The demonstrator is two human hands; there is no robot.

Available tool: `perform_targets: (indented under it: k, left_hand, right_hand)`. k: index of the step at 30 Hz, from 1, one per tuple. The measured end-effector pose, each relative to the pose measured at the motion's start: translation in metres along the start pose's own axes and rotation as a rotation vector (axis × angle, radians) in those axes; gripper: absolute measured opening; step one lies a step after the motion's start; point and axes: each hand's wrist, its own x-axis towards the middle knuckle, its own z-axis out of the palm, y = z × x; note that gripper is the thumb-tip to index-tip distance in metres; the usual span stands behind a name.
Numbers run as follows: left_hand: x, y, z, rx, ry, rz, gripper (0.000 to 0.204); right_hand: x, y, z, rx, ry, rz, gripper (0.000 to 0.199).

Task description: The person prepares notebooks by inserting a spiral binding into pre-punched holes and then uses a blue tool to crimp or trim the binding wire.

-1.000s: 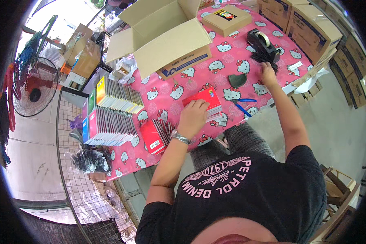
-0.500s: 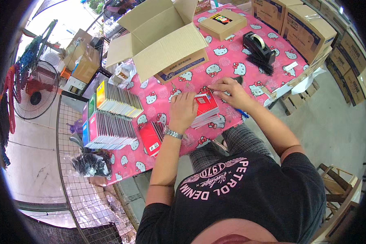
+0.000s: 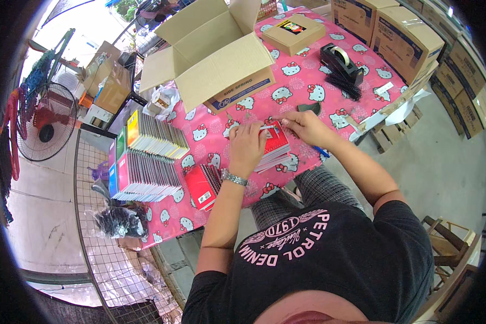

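1. Change since a second ago — the right hand, then stretched out to the black tape dispenser, is now back at the small stack of red notebooks before the person. Judgement: tape was fetched and the bundling of the stack is in hand.
2. Left hand — lies flat on the near-left part of the stack, fingers curled over its top edge, pressing it down; a metal watch sits on the wrist.
3. Right hand — fingertips pinched together at the stack's upper right corner, on a thin pale strip that runs across the top; whether it is tape cannot be told.
4. Red notebooks — on the near edge of the table, between both hands; one more red spiral notebook lies to the left.
5. Table — pink cloth with a white cat-face print. It carries rows of upright spiral notebooks at the left, an open cardboard box behind, a small closed carton, and a dark comb-like piece.
6. Room — sealed cartons stacked at the right, a standing fan at the left, wire mesh and concrete floor below.
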Motion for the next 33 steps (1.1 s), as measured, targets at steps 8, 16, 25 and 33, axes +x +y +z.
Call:
perform_targets:
  k: [8, 16, 25, 33]
  left_hand:
    - [0.005, 0.018, -0.001, -0.038, -0.019, 0.042, 0.025]
    - [0.007, 0.009, 0.006, -0.161, -0.019, 0.076, 0.025]
    - [-0.01, 0.01, 0.011, 0.043, -0.026, -0.206, 0.037]
    - [-0.008, 0.017, 0.006, -0.137, -0.062, -0.134, 0.045]
  right_hand:
    - [-0.001, -0.011, 0.008, -0.273, 0.027, -0.029, 0.04]
    - [0.025, 0.125, -0.008, -0.425, 0.19, 0.372, 0.045]
    - [0.036, 0.12, -0.021, 0.427, -0.072, 0.417, 0.041]
    - [0.051, 0.002, -0.053, 0.531, -0.704, 0.172, 0.046]
